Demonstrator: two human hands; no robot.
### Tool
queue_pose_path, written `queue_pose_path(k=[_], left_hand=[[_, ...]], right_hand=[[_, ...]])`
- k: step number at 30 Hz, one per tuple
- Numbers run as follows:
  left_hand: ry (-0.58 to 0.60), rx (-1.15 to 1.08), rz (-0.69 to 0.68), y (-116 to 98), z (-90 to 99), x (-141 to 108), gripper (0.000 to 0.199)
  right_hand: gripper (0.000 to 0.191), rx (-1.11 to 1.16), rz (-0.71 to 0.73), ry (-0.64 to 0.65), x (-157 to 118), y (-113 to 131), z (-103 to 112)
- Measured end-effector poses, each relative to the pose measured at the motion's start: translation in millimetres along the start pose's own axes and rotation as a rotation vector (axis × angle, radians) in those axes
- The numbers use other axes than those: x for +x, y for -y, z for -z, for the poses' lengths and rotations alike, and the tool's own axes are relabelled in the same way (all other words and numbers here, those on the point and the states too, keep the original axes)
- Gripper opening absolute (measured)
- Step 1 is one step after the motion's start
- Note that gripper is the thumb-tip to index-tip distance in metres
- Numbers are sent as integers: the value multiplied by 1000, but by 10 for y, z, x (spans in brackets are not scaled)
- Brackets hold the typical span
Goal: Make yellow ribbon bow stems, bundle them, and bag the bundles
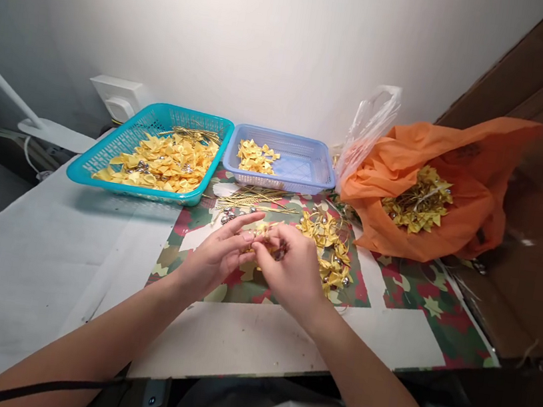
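Above the camouflage-patterned sheet [223, 293], my left hand [216, 253] and my right hand [295, 267] meet at the fingertips. Between them is a thin gold wire [258, 232] with curled turns, largely covered by the fingers. My left hand pinches it with the thumb while its index finger stretches out. The thumb and index finger of my right hand are closed on it from the other side. Beside my right hand lies a heap of yellow ribbon flowers [325, 234] with silver bells. Straight gold wires [257, 198] and loose silver bells [230, 214] lie just beyond my left hand.
A teal basket [77, 166] full of yellow ribbon flowers stands at the back left. Next to it is a blue basket [309, 168] with a few flowers. An orange bag [476, 219] holding a flower bundle stands right. A white lamp [2, 85] is far left.
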State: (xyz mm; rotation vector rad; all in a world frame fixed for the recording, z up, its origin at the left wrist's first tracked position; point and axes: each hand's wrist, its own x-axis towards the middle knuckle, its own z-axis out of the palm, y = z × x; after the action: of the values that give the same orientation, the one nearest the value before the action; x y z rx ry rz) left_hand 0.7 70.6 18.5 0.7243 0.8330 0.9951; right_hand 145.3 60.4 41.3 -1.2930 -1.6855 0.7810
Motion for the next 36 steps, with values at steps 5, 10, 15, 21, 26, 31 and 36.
queue_pose_path(k=[5,10,15,21,26,31,36], left_hand=[[-56,49,23,35,4,29,62],[-76,69,4,12,5,18,64],[-85,41,0,-32,-10,14,54],[-137,-222,-49,-92,58,69,26],[-182,-301,-36,-89,80,104,26],[-159,-310,-83,-78,70,117,27],[-102,-286,-142,-79,72,113,25]], right_hand=[[31,-189,118,137,28,26,34],[28,-179,90,250,40,66,136],[28,-198,197,323,4,85,165],[42,-5,66,-59,-42,-51,617],[38,-111,-74,-81,-191,-333,934],[21,-195,-181,20,-345,-539,824],[12,-218,-184,18,-291,-612,661]])
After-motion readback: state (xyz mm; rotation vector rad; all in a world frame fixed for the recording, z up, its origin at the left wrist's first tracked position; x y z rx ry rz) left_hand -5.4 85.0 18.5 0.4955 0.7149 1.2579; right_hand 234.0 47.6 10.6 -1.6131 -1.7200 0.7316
